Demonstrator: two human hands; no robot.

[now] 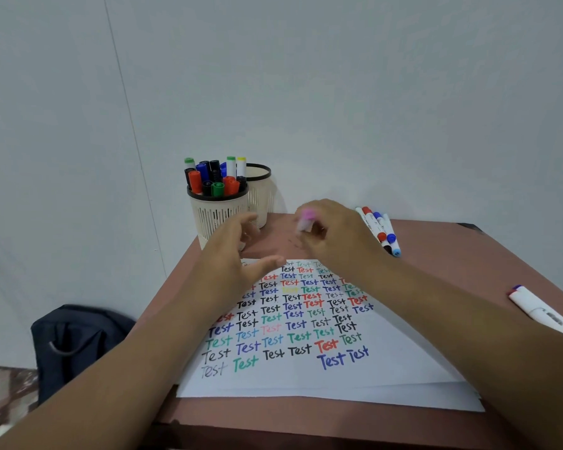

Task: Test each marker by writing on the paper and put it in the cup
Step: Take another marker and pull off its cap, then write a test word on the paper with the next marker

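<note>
My right hand grips a pink-capped white marker, blurred, above the far edge of the paper. My left hand hovers with fingers spread and holding nothing, between the paper and the front cup. That cream slotted cup is packed with several markers, red, blue, green and black. A second cream cup stands just behind it. The white paper is covered with rows of the word "Test" in many colours.
Several markers lie side by side at the table's far right. One more white marker lies near the right edge. The brown table stands against a white wall. A dark bag sits on the floor at the left.
</note>
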